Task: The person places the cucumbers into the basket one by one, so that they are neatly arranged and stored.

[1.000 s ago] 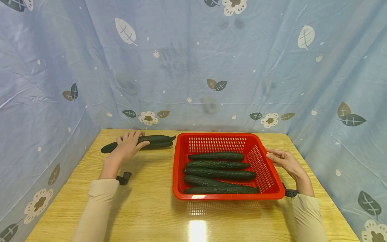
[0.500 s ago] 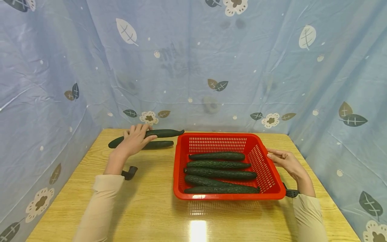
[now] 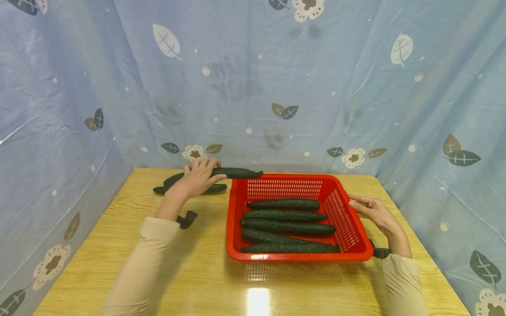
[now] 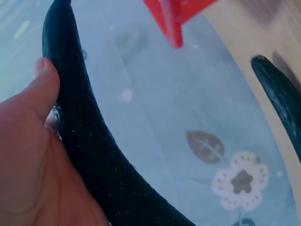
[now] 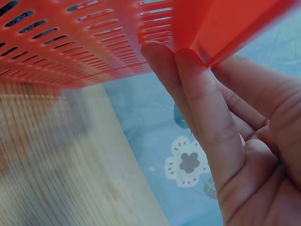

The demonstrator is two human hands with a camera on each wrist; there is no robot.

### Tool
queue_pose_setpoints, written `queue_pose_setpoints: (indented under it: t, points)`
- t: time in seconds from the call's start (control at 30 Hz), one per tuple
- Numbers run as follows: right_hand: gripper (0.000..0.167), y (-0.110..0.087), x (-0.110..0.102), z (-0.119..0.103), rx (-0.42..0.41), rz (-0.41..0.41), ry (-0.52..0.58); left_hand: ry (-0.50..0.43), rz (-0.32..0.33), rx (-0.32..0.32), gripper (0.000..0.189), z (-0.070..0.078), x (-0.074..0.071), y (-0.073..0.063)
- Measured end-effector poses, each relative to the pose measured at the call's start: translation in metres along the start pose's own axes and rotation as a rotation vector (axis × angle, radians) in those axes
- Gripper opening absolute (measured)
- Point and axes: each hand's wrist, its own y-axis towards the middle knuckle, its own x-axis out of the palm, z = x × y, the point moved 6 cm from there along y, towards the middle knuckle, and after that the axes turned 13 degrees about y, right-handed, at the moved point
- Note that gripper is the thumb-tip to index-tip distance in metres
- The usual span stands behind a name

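Note:
My left hand [image 3: 196,177] grips a dark green cucumber [image 3: 239,173] round its middle, above the back left of the table. The cucumber's stem end overlaps the back left corner of the red basket [image 3: 300,257]. In the left wrist view, the thumb presses along one side of the curved cucumber [image 4: 89,136]. A second cucumber [image 3: 215,188] lies on the table, partly hidden behind the left hand. My right hand [image 3: 374,213] pinches the basket's right rim, with fingertips [image 5: 193,61] under the lip and the thumb at its outer edge. Inside the basket, several cucumbers [image 3: 287,227] lie side by side.
The basket stands on a wood-grain table [image 3: 205,272]. A blue patterned curtain [image 3: 237,87] surrounds the table at the back and both sides. Black wrist mounts [image 3: 187,219] show at both wrists.
My left hand has lifted the cucumber off the table and carried it right, toward the basket's back left corner. The other table cucumber shows more now. My right hand stays at the rim.

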Motion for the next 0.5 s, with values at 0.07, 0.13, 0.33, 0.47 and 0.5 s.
queue_pose_setpoints:
  t: [0.07,0.13,0.33,0.47,0.5]
  points:
    - [0.055,0.000,0.000,0.000,0.003,0.000,0.002,-0.004,-0.010,0.021,0.047,0.008,-0.001,0.003]
    - [0.055,0.000,-0.001,0.000,0.007,0.001,0.000,-0.004,-0.019,0.040,0.046,0.015,-0.001,0.007]
    - [0.055,-0.001,-0.001,0.000,0.008,0.004,-0.011,-0.016,-0.046,0.089,0.048,0.037,0.001,0.019]
    - [0.055,0.000,-0.001,0.000,0.004,0.003,-0.011,-0.010,-0.062,0.111,0.046,0.050,0.002,0.026]
    - [0.055,0.000,0.000,0.000,0.004,0.002,-0.011,-0.010,-0.065,0.119,0.045,0.053,0.002,0.027]
